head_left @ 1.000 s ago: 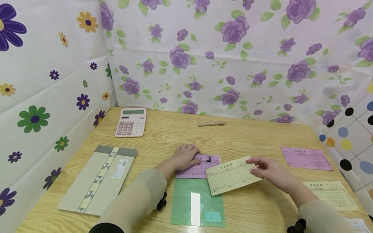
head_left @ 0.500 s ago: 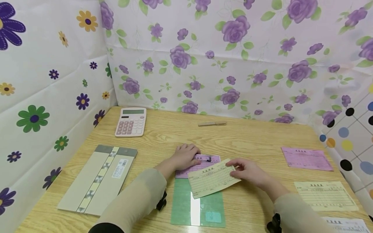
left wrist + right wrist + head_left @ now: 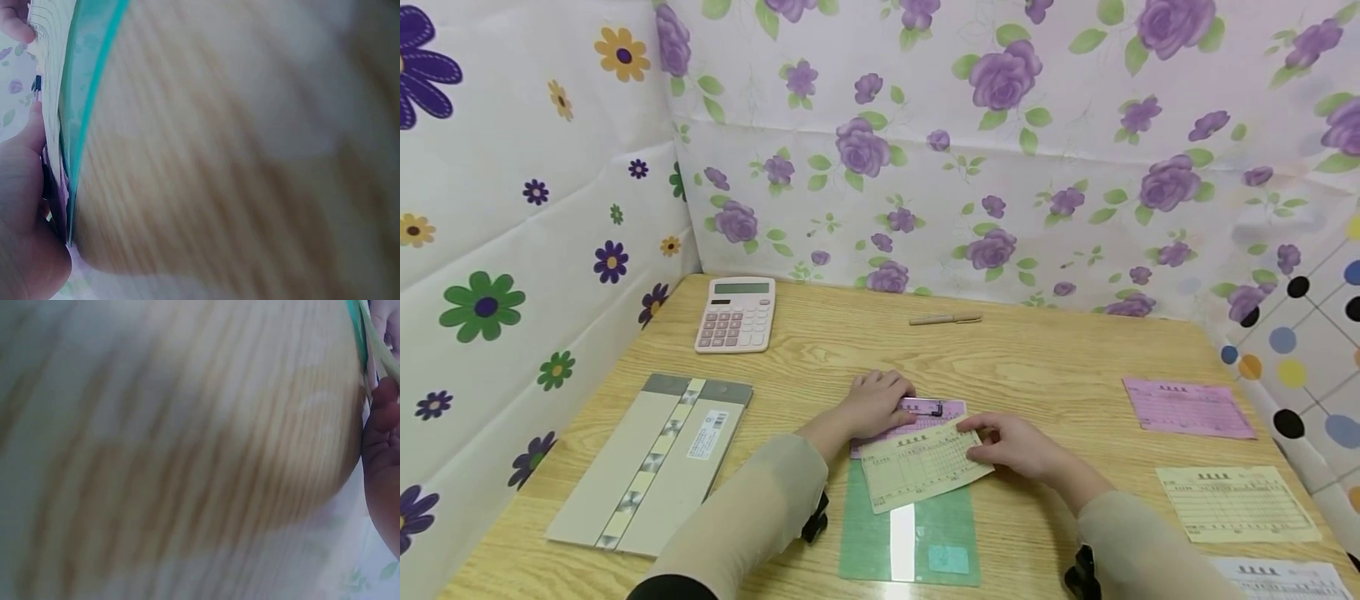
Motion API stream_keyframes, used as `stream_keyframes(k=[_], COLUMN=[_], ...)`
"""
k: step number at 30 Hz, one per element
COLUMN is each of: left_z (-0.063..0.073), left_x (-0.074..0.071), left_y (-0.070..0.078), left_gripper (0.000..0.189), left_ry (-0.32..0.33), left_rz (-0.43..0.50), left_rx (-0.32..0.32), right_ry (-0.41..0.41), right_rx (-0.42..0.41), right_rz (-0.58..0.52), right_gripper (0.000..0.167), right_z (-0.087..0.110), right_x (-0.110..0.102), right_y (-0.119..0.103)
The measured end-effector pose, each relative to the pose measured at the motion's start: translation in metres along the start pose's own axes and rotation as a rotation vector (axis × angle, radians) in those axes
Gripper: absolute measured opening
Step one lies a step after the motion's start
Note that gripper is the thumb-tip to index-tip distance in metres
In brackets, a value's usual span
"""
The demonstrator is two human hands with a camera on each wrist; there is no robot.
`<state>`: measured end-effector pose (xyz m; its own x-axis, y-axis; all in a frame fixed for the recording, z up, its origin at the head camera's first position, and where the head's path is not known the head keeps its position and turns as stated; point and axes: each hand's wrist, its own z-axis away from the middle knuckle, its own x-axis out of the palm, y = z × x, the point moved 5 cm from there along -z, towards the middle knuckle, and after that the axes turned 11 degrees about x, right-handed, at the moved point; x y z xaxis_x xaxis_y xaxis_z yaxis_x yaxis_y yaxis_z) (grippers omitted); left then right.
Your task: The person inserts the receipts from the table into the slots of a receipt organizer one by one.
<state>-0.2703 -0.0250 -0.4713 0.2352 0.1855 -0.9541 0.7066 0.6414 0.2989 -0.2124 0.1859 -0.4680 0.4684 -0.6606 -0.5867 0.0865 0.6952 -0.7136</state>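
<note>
Gripping the green clipboard (image 3: 861, 533) at its upper left, by the clip (image 3: 937, 408), the left hand (image 3: 877, 407) has been kept where it was a second ago, its thumb laid on the pink slip (image 3: 953, 406). A yellow slip (image 3: 917, 468) has been carried leftward from the clipboard's right side and is now held aslant over it, so that the pink slip's lower part is covered; whether the two slips touch cannot be told. The yellow slip's right end is pinched by the right hand (image 3: 1013, 447), just right of the clipboard. On the wood-grained desk (image 3: 1037, 358), a beige folder (image 3: 640, 475) is laid left of the clipboard, and a calculator (image 3: 736, 315) farther back on that side. A pen (image 3: 945, 319) is placed beyond the clipboard. Well to its right, a pink sheet (image 3: 1187, 408), a yellow sheet (image 3: 1240, 504) and a partly hidden white sheet (image 3: 1288, 575) are set out from back to front. The desk is enclosed by patterned cloth: bold flowers (image 3: 550, 258) left of the clipboard, purple roses (image 3: 940, 192) behind it, coloured dots (image 3: 1292, 373) far to its right.
</note>
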Motion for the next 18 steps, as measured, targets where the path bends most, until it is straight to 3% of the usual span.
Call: stream_keyframes(k=[9, 18], left_z=[0.002, 0.0], left_x=[0.001, -0.001], left_y=[-0.003, 0.0], left_gripper=[0.041, 0.036], left_ry=[-0.014, 0.026], left_rz=[0.029, 0.051], left_rx=[-0.027, -0.04], right_ry=[0.067, 0.141], right_rx=[-0.115, -0.091], right_rz=[0.132, 0.154], right_gripper=[0.042, 0.04], right_z=[-0.004, -0.004], right_x=[0.01, 0.012], right_y=[-0.013, -0.015])
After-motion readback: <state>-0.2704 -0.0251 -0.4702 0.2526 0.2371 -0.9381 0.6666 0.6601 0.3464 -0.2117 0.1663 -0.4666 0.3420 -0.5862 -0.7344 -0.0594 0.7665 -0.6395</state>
